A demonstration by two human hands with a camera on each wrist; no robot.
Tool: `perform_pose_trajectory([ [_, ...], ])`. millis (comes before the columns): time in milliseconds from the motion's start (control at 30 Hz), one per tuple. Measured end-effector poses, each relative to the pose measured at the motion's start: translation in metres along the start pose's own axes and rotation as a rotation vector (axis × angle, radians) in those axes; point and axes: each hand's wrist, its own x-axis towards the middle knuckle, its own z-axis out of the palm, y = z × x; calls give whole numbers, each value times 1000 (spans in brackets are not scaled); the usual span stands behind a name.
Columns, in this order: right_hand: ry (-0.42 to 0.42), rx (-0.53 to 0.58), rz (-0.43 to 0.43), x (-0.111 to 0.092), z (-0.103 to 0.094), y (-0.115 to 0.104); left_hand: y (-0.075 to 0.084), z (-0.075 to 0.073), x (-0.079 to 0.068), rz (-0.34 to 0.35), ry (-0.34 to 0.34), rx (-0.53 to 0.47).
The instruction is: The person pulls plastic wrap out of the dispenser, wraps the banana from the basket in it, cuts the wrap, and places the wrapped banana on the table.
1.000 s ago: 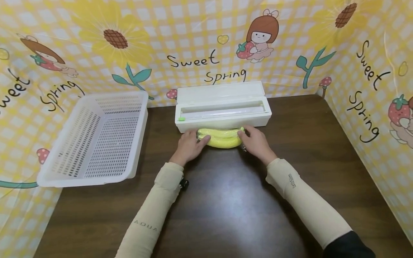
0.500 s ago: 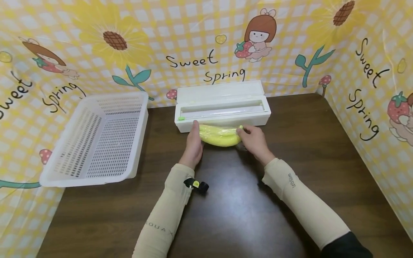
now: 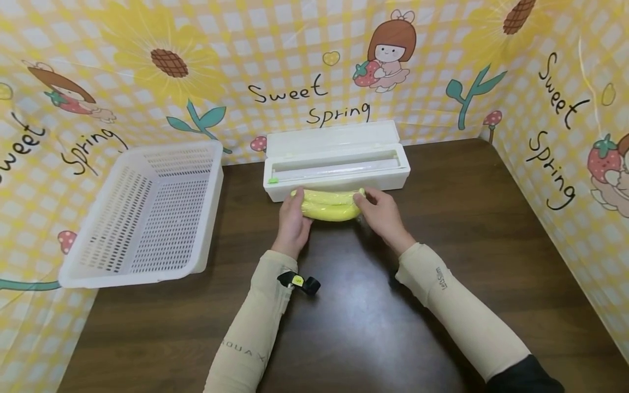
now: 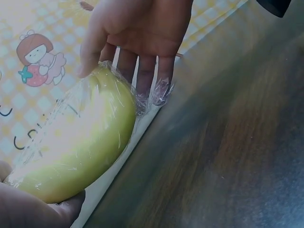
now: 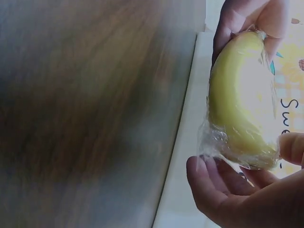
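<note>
A small bunch of yellow bananas (image 3: 330,207), covered in shiny plastic wrap, is held between both hands just in front of the white wrap box. My left hand (image 3: 291,222) grips its left end, thumb on the upper side and fingers underneath. At the other end, my right hand (image 3: 384,215) pinches with the thumb on top. Crumpled loose film (image 4: 161,92) sticks out under that end, against the right fingers (image 5: 206,185). Both hands also show around the bananas in the wrist views, where glare washes out part of the fruit.
Behind the hands stands the white wrap box (image 3: 339,183), lid up, a roll of film (image 3: 339,169) inside and a green slider (image 3: 273,180) at its left front. A white perforated basket (image 3: 211,218) sits on the left of the dark wooden table (image 3: 354,327). Patterned cloth walls enclose the table.
My left hand has turned so its thumb points up along the bananas' left end. The bananas have tilted and come slightly up and left; my right hand has stayed on the right end.
</note>
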Motion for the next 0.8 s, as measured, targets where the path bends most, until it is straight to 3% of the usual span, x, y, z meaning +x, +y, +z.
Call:
perform_pose_trajectory([
  [300,-36,168,66,-1,6,1,-1,3,0,-4,-8,-56],
  [467,-46,356,106,-1,12,1,-6,7,-1,2,-3,-79],
  [800,26,709,100,3,22,0,-11,16,-3,12,-21,-149],
])
